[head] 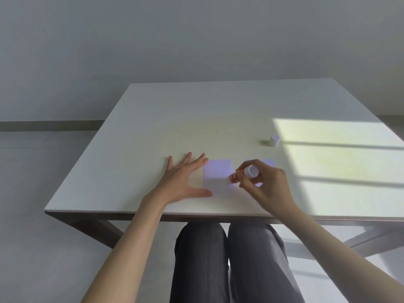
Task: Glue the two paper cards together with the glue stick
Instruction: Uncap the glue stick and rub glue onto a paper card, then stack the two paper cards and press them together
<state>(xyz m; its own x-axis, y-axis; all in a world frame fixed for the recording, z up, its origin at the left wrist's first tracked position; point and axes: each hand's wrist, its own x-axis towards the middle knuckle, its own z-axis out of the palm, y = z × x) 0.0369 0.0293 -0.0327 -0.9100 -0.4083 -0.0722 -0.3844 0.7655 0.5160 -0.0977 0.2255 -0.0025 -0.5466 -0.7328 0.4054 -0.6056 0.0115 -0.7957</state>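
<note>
Two pale white paper cards lie side by side near the table's front edge. The left card [217, 174] is fully in sight. My left hand [185, 178] lies flat on the table with fingers spread, its thumb pressing the card's lower left corner. My right hand [265, 182] grips a red-and-white glue stick [242, 173], tilted, its tip down at the left card's right edge. The right card [267, 162] is mostly hidden behind my right hand. The glue stick's white cap [274, 141] stands apart, farther back on the right.
The light table [175, 119] ends close in front at its edge [131, 212], with my knees [229, 248] below it. A bright patch of sunlight [338, 160] with shadow bars covers the table's right side. A plain wall stands behind.
</note>
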